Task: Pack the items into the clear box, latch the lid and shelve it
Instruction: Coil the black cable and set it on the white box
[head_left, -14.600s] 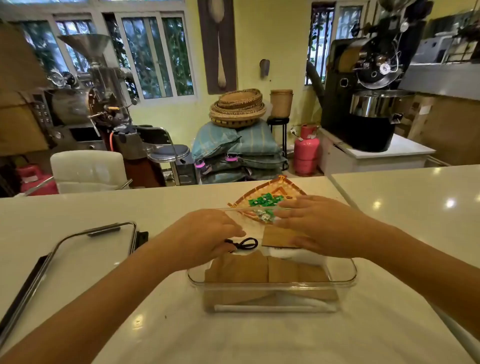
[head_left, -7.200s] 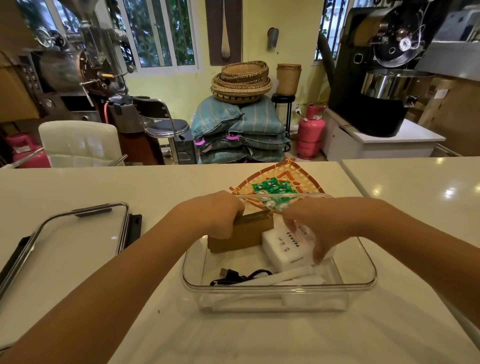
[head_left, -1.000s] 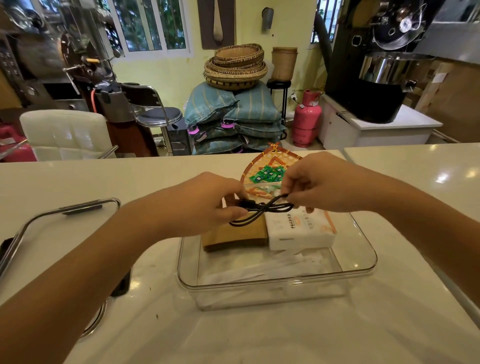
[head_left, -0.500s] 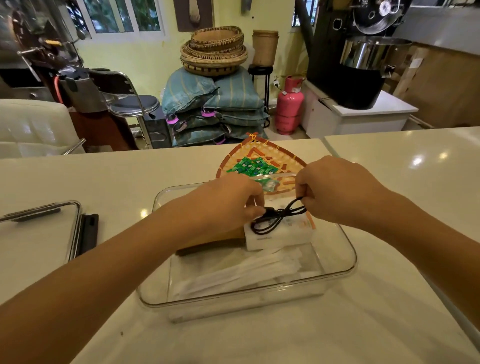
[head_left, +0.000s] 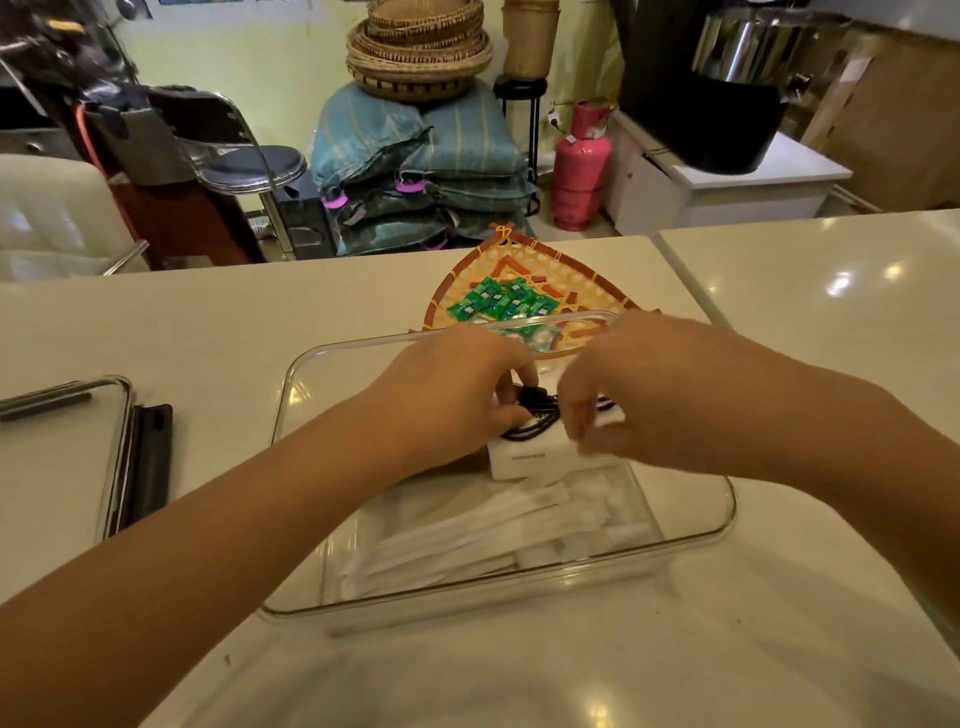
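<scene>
Head view, only one: clear box (head_left: 717, 525) sits open on the white counter (head_left: 208, 322), about centre frame, lid off. Both hands are inside the box at its 12 o'clock end, close together, nearly touching. Left hand (head_left: 447, 400) has fingers curled, pinching the black cable (head_left: 535, 415); right hand (head_left: 639, 395) is curled over the same cable from the 3 o'clock side, fingertips blurred, so its exact grip is hard to read, but it looks clamped on the cable too. Cable is bunched in loops, resting on top of the white packet (head_left: 530, 460), which lies flat in the far half of the box. Near half of the box, 6 o'clock side, holds a loose pile of white wrapped sticks (head_left: 493, 540) lying roughly lengthwise on the floor of the box. Lid (head_left: 62, 457) lies flat on the counter at 9 o'clock from the box, well apart, dark latch strip along its near edge. Woven tray (head_left: 587, 280) sits at 12 o'clock just beyond the box rim, green sachets (head_left: 501, 304) heaped on it; a few show through the far wall of the box. Background past the counter: stacked sacks (head_left: 415, 171), pink gas cylinder (head_left: 582, 166), stacked baskets (head_left: 421, 47).
</scene>
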